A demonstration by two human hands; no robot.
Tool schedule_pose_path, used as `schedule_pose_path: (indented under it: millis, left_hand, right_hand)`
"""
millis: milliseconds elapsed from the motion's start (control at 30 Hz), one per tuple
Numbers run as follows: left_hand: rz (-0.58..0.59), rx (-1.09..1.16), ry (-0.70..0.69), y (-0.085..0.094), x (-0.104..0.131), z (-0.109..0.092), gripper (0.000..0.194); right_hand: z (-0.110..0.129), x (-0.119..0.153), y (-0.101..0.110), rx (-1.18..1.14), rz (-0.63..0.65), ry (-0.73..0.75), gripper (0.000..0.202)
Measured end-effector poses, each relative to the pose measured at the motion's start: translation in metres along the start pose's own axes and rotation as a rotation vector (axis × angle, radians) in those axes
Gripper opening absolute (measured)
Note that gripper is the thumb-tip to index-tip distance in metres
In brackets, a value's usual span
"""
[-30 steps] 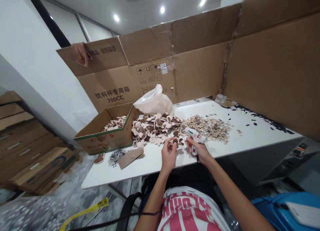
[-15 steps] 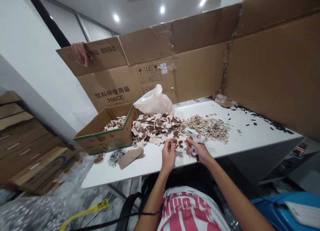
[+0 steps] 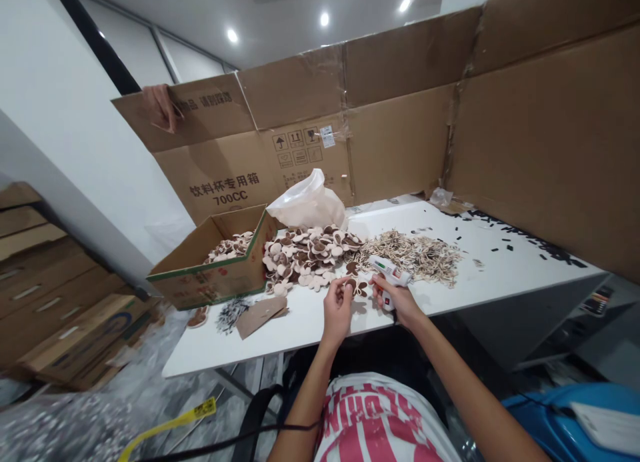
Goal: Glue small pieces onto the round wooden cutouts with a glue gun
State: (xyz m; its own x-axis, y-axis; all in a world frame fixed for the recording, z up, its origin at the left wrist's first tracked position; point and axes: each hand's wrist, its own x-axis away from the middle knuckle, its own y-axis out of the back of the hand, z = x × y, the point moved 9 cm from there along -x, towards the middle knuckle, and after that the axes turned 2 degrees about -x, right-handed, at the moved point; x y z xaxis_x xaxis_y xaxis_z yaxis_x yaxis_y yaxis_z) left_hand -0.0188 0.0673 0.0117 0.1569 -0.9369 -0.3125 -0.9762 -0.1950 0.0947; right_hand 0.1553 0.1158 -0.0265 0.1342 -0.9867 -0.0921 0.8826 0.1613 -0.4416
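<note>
Just below the frame's centre, the left hand (image 3: 337, 310) pinches a brown cutout (image 3: 359, 289) jutting rightward toward the right hand (image 3: 403, 303), which grips a glue gun (image 3: 388, 269) slanting upper left to lower right.

At half past nine, the cardboard wall (image 3: 390, 135) is showing "饮料杯专用箱" (image 3: 224, 185) above "700CC" (image 3: 230, 199). Toward eleven o'clock it is also carrying an umbrella sign (image 3: 281, 141), paired up arrows (image 3: 297, 139) and a glass sign (image 3: 311, 135). At twelve, a white label (image 3: 327, 137) is bearing print too small for reading. The shirt (image 3: 377, 415) at five is displaying pink capitals, unclear in folds; the yellow strip (image 3: 167, 423) at half past seven is wearing illegible black print.
</note>
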Motion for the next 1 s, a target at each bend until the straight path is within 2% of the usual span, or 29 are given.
schedule_pose_path:
  millis: [400,633,833,1000]
  left_hand:
    - [0.009,-0.003,-0.047,-0.002,0.002,-0.008,0.036]
    - [-0.026,0.101,-0.016,0.001,0.001,-0.010,0.039]
    - [-0.033,0.059,-0.055,0.002,0.004,-0.016,0.037]
    - [-0.107,0.121,-0.058,0.010,0.002,-0.016,0.032]
  right_hand:
    - [0.005,0.002,-0.003,0.003,-0.004,-0.006,0.051]
    - [0.002,0.001,0.000,0.017,-0.004,-0.005,0.050]
    - [0.001,0.000,-0.001,0.009,0.006,-0.011,0.051]
    - [0.004,0.002,-0.002,0.005,-0.004,-0.006,0.051]
